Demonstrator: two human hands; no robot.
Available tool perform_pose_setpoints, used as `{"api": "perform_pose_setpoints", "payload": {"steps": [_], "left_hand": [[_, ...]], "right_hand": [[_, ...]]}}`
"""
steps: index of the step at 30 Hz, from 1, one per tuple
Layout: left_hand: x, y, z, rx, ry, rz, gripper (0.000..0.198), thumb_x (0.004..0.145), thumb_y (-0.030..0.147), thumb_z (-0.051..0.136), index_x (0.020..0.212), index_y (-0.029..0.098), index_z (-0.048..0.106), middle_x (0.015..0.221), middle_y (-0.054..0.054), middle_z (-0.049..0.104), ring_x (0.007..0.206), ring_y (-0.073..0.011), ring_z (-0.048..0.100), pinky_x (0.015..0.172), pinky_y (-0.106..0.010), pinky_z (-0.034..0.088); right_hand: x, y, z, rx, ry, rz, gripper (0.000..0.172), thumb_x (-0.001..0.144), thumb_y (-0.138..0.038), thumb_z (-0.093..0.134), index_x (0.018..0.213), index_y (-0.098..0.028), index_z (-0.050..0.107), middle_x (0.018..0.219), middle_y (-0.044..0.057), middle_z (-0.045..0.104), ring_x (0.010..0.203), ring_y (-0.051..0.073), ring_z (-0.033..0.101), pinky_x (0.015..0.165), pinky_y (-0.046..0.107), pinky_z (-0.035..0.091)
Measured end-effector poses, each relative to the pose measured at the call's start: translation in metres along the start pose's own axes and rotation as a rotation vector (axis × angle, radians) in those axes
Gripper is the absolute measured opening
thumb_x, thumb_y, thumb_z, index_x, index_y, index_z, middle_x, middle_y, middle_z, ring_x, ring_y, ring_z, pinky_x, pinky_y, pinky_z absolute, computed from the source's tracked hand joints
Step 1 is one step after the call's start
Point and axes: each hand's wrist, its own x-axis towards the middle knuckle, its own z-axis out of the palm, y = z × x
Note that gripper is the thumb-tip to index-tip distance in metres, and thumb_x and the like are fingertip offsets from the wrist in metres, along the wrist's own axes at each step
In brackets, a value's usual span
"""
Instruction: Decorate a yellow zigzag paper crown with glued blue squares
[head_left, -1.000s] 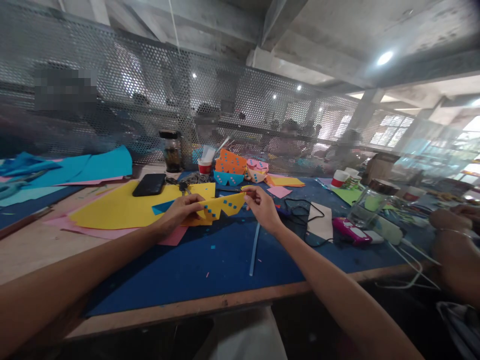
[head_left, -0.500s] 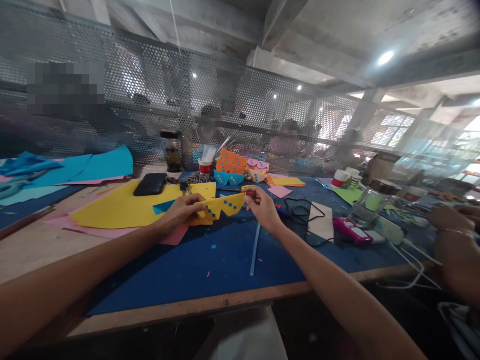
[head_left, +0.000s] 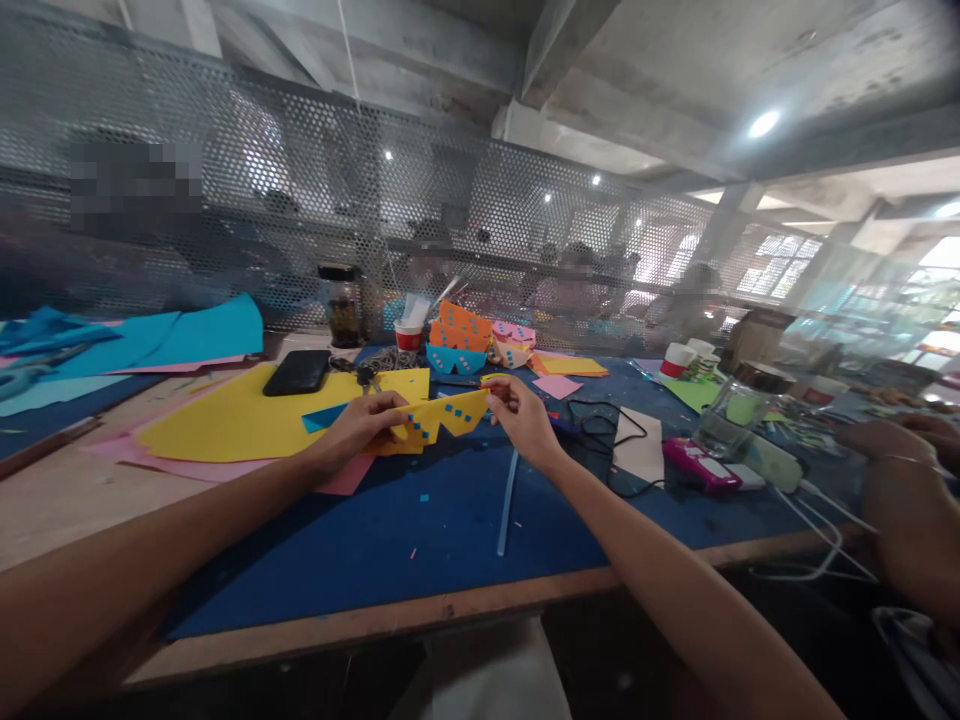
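Between my two hands is a yellow foam or paper cutout [head_left: 450, 413] with a notched lower edge and small blue squares on it, held above the blue table mat. My left hand [head_left: 375, 418] is closed on its left end, fingers over the front. At its right end, my right hand [head_left: 514, 408] pinches the upper corner between thumb and fingers. Behind it stand similar cutouts in orange [head_left: 459, 327], blue [head_left: 455, 360] and pink [head_left: 514, 333], also dotted with squares. On the mat below lies a clear glue stick [head_left: 507, 503].
Yellow sheets [head_left: 217, 415] lie at left under a black phone [head_left: 298, 372]. Beyond are a dark-lidded jar [head_left: 340, 305] and a red-and-white cup [head_left: 409, 335]. At right are a black cord [head_left: 600, 415], a magenta device [head_left: 701, 467], a glass jar [head_left: 739, 410] and another person's arm [head_left: 904, 500].
The view has shifted very slightly. Both hands keep their hold on the yellow cutout, which has hardly moved.
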Motion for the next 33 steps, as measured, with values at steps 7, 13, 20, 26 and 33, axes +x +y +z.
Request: {"api": "perform_pose_setpoints", "payload": {"steps": [7,13,20,26,33], "left_hand": [[0.0012,-0.0026,-0.0015,0.021,-0.003,0.013,0.030,0.067,0.044,0.083,0.076,0.019,0.068,0.063,0.002,0.062,0.056,-0.0142,0.058,0.052,-0.022,0.043],[0.0029,-0.0050,-0.0015,0.014,-0.011,0.004,0.029,0.067,0.042,0.082,0.075,0.019,0.067,0.062,0.002,0.063,0.056,-0.0151,0.060,0.053,-0.024,0.047],[0.0045,-0.0050,-0.0021,-0.013,0.001,0.002,0.030,0.067,0.042,0.081,0.080,0.019,0.067,0.073,-0.002,0.072,0.057,-0.0172,0.065,0.053,-0.026,0.049],[0.0062,-0.0062,-0.0026,0.010,0.005,0.008,0.031,0.067,0.043,0.085,0.077,0.019,0.069,0.069,-0.001,0.069,0.055,-0.0154,0.061,0.051,-0.024,0.045],[0.0049,-0.0061,-0.0013,0.030,0.022,0.013,0.030,0.068,0.044,0.085,0.074,0.020,0.068,0.065,0.003,0.064,0.052,-0.0126,0.055,0.049,-0.022,0.039]], "right_hand": [[-0.0001,-0.0003,0.0002,0.008,-0.002,-0.003,0.023,0.094,-0.035,0.061,0.112,-0.022,0.067,0.087,-0.001,0.063,0.064,0.014,0.063,0.066,0.029,0.054],[-0.0002,-0.0001,0.0007,0.014,0.001,-0.001,0.023,0.094,-0.035,0.060,0.112,-0.022,0.066,0.087,-0.001,0.064,0.064,0.014,0.063,0.065,0.029,0.055],[0.0008,0.0014,0.0007,0.009,0.013,-0.005,0.024,0.093,-0.035,0.060,0.112,-0.022,0.067,0.089,0.000,0.065,0.063,0.013,0.062,0.065,0.029,0.055],[0.0008,0.0019,0.0010,0.007,0.007,-0.010,0.024,0.094,-0.036,0.060,0.113,-0.023,0.066,0.089,0.000,0.065,0.064,0.013,0.062,0.066,0.029,0.055],[-0.0003,0.0006,0.0008,0.009,-0.002,-0.009,0.024,0.094,-0.036,0.060,0.113,-0.023,0.066,0.088,-0.001,0.064,0.064,0.013,0.062,0.066,0.029,0.055]]}}
